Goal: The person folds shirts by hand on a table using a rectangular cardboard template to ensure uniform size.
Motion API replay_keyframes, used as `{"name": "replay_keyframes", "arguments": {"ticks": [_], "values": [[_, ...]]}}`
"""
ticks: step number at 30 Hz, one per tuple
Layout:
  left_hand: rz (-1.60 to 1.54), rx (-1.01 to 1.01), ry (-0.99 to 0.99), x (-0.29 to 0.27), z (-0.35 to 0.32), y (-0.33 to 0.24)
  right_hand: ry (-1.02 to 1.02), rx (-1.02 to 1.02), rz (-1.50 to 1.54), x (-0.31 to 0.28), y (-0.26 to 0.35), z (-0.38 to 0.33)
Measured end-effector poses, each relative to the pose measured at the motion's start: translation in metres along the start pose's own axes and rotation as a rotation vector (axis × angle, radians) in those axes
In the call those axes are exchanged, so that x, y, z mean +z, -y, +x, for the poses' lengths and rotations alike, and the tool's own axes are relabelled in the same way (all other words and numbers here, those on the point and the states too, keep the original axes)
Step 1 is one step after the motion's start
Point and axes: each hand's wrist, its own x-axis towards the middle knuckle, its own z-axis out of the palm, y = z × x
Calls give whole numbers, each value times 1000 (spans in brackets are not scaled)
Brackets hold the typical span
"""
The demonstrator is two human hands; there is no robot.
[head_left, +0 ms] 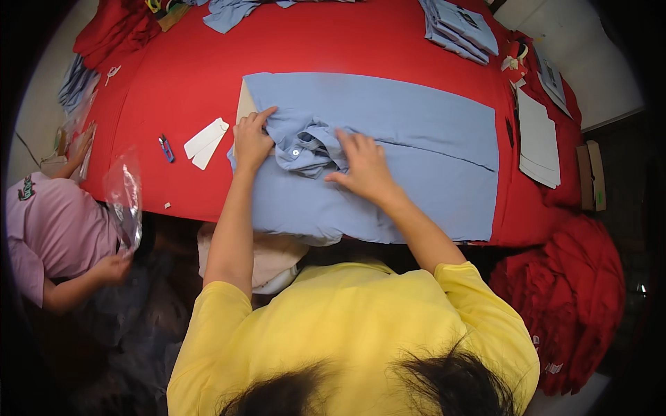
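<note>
A light blue shirt (pixel 423 118) lies spread on the red-covered table in front of me, its bunched collar part with a white button toward the left. The pale edge of a card (pixel 245 104) shows at the shirt's left end. My left hand (pixel 254 141) rests over that edge, thumb and fingers apart, touching card and cloth. On the right side of the bunched collar lies my right hand (pixel 364 165), its fingers spread and nothing gripped. Part of the collar is hidden under the folds.
Left of the shirt are white card strips (pixel 206 142) and blue thread snips (pixel 166 148). Folded blue shirts (pixel 459 31) lie at the far right, white card sheets (pixel 538 135) nearer. A co-worker at left holds a clear plastic bag (pixel 125 197). Red cloth (pixel 569 298) is heaped at lower right.
</note>
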Motion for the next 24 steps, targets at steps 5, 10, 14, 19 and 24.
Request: {"name": "replay_keyframes", "arguments": {"ticks": [5, 10, 14, 19, 24], "values": [[-146, -55, 55, -4, 0, 11, 487, -238, 175, -41, 43, -21], [-170, 26, 106, -9, 4, 4, 467, 202, 901, -110, 2, -15], [-281, -88, 323, -9, 21, 15, 1, 765, 1029, -96, -86, -18], [-337, -178, 522, -22, 32, 30, 905, 633, 907, -98, -57, -87], [-511, -245, 602, -35, 32, 34, 1110, 317, 541, 12, 21, -159]]}}
